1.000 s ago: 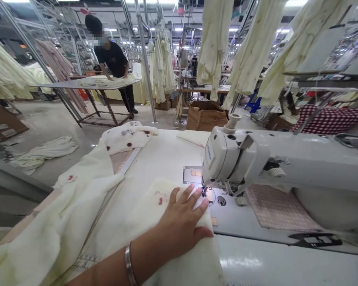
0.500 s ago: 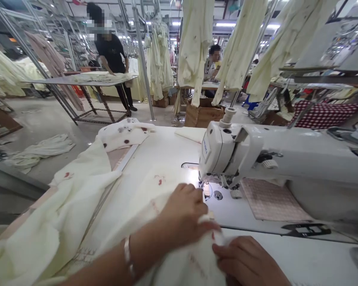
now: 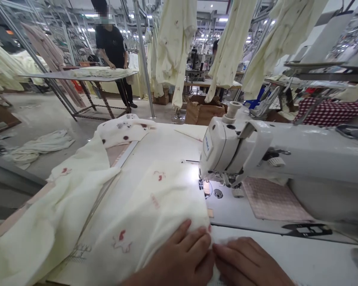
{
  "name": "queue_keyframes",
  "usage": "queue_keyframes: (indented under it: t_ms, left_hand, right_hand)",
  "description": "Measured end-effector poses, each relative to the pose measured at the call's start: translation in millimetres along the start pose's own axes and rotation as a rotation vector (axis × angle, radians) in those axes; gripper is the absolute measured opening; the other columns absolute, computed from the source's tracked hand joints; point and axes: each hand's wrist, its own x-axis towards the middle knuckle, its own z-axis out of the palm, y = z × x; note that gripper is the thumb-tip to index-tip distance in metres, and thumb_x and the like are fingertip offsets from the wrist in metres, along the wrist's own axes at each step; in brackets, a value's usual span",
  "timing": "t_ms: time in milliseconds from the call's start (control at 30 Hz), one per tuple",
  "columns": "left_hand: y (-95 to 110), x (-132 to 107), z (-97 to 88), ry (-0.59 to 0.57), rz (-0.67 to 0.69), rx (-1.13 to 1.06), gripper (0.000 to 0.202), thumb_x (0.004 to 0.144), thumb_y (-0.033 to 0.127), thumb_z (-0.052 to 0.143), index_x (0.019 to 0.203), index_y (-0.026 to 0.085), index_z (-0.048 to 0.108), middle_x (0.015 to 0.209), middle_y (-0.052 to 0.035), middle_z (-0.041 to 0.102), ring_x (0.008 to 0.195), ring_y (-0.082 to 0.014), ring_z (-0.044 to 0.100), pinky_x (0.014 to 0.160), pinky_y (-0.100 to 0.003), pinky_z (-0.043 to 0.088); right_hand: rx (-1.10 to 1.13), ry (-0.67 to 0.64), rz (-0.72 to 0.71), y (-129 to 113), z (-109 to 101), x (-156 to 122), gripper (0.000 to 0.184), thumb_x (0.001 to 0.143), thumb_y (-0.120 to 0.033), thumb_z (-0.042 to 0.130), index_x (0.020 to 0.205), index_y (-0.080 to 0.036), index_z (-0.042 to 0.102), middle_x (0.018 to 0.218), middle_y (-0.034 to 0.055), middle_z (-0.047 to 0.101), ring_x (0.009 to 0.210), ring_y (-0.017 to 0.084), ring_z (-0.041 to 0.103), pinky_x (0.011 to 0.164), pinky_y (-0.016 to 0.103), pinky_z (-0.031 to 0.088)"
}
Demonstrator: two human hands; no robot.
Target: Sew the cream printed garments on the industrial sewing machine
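While both hands press together at the near edge of the desk (image 3: 167,147), the left hand (image 3: 179,260) lies flat with fingers spread on the cream printed fabric (image 3: 155,202); the right hand (image 3: 250,264) rests beside it, fingers curled at the fabric edge, grip unclear. Fabric lies just left of the sewing machine (image 3: 256,159) needle, not yet under the presser foot (image 3: 207,186); stitching appears not started.

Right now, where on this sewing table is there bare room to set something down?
Bare tabletop lies right of the right hand, in front of the sewing machine. Crowded: cream fabric under the left hand covers the left.
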Motion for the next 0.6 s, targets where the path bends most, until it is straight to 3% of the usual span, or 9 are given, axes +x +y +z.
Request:
queue_keyframes:
  t_ms: [67,133,233,333,467,600]
  left_hand:
    - [-15,5,-6.7,-0.132,0.033,-0.051,0.041,0.09,0.05,0.042,0.104,0.015,0.057,0.111,-0.0083,0.06,0.109,-0.0231,0.051,0.107,-0.043,0.027]
    - [-32,12,-12.4,-0.259,0.026,-0.126,0.054,0.087,0.061,0.037,0.111,0.015,0.054,0.118,-0.0096,0.056,0.115,-0.0244,0.047,0.108,-0.045,0.023]
    - [-60,24,-14.1,-0.337,0.043,-0.188,0.049,0.09,0.057,0.033,0.111,0.017,0.053,0.118,-0.0092,0.054,0.117,-0.024,0.044,0.109,-0.048,0.019]
    - [-84,35,-10.2,-0.383,0.085,-0.197,0.043,0.093,0.051,0.031,0.106,0.016,0.054,0.112,-0.0098,0.055,0.109,-0.0236,0.047,0.105,-0.048,0.024]
    - [-109,51,-6.8,-0.439,0.127,-0.171,0.03,0.095,0.037,0.034,0.1,0.015,0.055,0.103,-0.0089,0.055,0.095,-0.0206,0.049,0.095,-0.041,0.033]
    - [-129,66,-4.9,-0.425,0.101,-0.137,0.026,0.095,0.035,0.036,0.092,0.017,0.055,0.095,-0.0058,0.055,0.085,-0.0184,0.048,0.086,-0.035,0.037]
  right_hand:
    - [0.003,0.035,0.001,8,5,5,0.025,0.092,-0.011,0.038,0.092,-0.013,0.063,0.086,0.0046,0.07,0.073,0.015,0.06,0.066,0.028,0.046]
    - [0.035,0.072,0.023,18,13,10,0.02,0.089,-0.01,0.043,0.092,-0.012,0.063,0.091,0.0065,0.068,0.075,0.016,0.058,0.066,0.031,0.044]
    - [0.054,0.054,0.068,34,25,17,0.016,0.088,-0.011,0.048,0.094,-0.013,0.062,0.093,0.0078,0.066,0.077,0.017,0.056,0.065,0.031,0.043]
    - [0.028,-0.008,0.141,50,33,23,0.018,0.089,-0.016,0.047,0.096,-0.017,0.063,0.085,0.0061,0.064,0.078,0.017,0.057,0.065,0.03,0.044]
    - [-0.034,-0.002,0.25,67,47,21,0.021,0.091,-0.024,0.046,0.096,-0.022,0.066,0.082,0.0064,0.062,0.076,0.017,0.059,0.064,0.029,0.046]
    - [-0.059,0.019,0.303,73,56,15,0.021,0.09,-0.028,0.048,0.1,-0.024,0.066,0.081,0.0064,0.061,0.071,0.017,0.059,0.064,0.031,0.046]
